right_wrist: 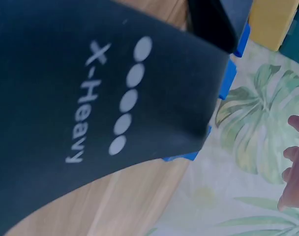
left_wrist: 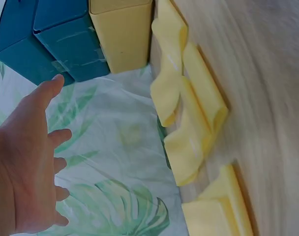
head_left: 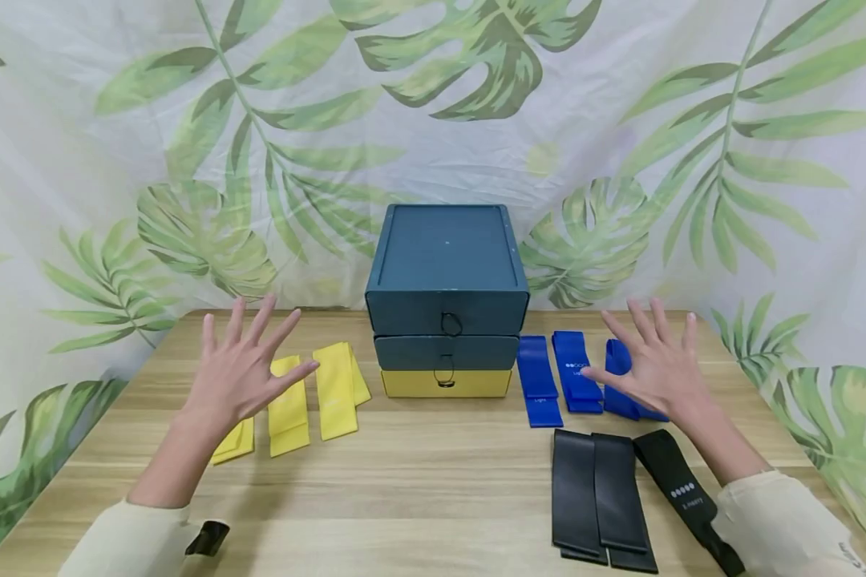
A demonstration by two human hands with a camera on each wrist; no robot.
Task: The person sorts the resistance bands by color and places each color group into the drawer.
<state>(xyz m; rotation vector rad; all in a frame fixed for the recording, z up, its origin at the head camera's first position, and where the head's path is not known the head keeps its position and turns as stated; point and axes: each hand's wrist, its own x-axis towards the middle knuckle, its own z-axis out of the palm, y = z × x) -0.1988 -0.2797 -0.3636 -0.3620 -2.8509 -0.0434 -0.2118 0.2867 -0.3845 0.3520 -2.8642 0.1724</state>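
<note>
Both hands hover above the table with fingers spread and straight, holding nothing. My left hand (head_left: 241, 373) is over the yellow resistance bands (head_left: 337, 397), several folded flat strips on the left; the hand partly hides them. In the left wrist view, the same hand (left_wrist: 29, 162) is apart from the yellow bands (left_wrist: 186, 147). On the right, my right hand (head_left: 657, 369) partly covers the farthest of three folded blue resistance bands (head_left: 537, 381). Closer to me lie black resistance bands (head_left: 573, 489). One black band (right_wrist: 98, 98), printed "X-Heavy", fills much of the right wrist view.
A stack of drawer boxes (head_left: 447, 248) stands at the table's back centre, two dark blue above one yellow (head_left: 404, 385), with cord loops on their fronts. Behind the wooden table (head_left: 404, 481) hangs a leaf-patterned cloth (head_left: 317, 144).
</note>
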